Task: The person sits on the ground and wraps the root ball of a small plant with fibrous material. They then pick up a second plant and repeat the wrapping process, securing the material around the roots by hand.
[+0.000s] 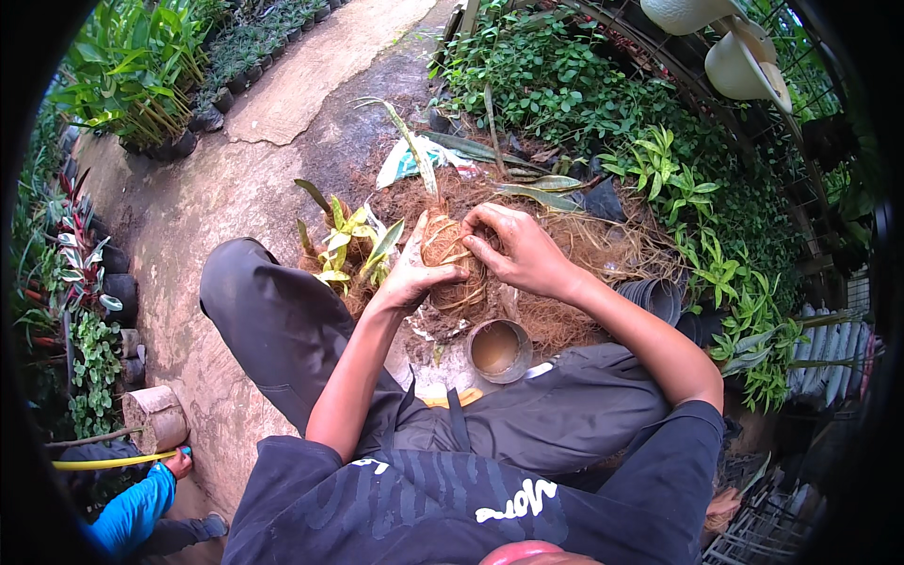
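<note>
White script lettering shows on the wearer's dark shirt at the lower centre of the frame, with smaller white lettering further left. Coloured print on a crumpled plastic bag, upper centre, is too small to read.

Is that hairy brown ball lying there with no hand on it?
No, the left hand holds the hairy brown ball, with the right hand close beside it.

Perhaps navy T-shirt, dark grey trousers.
</note>
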Demonstrator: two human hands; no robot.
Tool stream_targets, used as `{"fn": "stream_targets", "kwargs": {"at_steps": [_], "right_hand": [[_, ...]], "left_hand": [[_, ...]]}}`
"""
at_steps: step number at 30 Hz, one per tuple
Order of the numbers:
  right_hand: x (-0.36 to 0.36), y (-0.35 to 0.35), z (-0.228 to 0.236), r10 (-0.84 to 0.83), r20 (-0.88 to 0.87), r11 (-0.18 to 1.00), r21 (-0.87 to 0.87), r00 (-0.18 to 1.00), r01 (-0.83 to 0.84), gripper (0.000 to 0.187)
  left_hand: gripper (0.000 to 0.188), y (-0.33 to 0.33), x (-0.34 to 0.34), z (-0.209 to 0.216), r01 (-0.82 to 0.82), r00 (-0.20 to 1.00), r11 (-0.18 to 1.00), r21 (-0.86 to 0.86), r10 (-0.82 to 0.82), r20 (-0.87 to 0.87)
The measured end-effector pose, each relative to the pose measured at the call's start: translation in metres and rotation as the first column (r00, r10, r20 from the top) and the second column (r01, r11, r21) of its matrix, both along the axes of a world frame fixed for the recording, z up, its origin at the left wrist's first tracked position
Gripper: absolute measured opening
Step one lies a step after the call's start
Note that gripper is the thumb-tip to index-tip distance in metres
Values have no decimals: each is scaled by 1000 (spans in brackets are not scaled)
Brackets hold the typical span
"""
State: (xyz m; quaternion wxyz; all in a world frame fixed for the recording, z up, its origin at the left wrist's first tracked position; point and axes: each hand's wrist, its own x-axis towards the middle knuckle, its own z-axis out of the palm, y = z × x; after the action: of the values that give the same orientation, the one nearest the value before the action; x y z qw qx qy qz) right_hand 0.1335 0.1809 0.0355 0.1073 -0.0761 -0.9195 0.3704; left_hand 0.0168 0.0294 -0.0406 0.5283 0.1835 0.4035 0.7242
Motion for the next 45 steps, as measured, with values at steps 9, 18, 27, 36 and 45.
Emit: {"fn": "stream_targets", "kwargs": {"at_steps": [9, 18, 27, 36, 45], "right_hand": [[-1, 1, 4, 32, -29, 999, 14, 999, -32, 17], [-2, -6, 7, 18, -91, 995, 103, 996, -9, 19], [-2, -4, 2, 106, -115, 977, 196, 988, -82, 17], [-1, 2, 7, 107, -139, 993, 73, 984, -98, 12], [-4, 1, 6, 31, -83, 999, -30, 996, -34, 15]], "left_hand": [[62, 7, -2, 10, -4, 969, 1000, 9, 2, 246], [65, 2, -4, -3, 16, 990, 1000, -10, -15, 138], [66, 2, -4, 2, -22, 997, 1000, -2, 22, 73], [67, 2, -4, 4, -71, 995, 996, 45, 68, 75], [73, 2, -7, -3, -15, 996, 1000, -27, 17, 91]]}}
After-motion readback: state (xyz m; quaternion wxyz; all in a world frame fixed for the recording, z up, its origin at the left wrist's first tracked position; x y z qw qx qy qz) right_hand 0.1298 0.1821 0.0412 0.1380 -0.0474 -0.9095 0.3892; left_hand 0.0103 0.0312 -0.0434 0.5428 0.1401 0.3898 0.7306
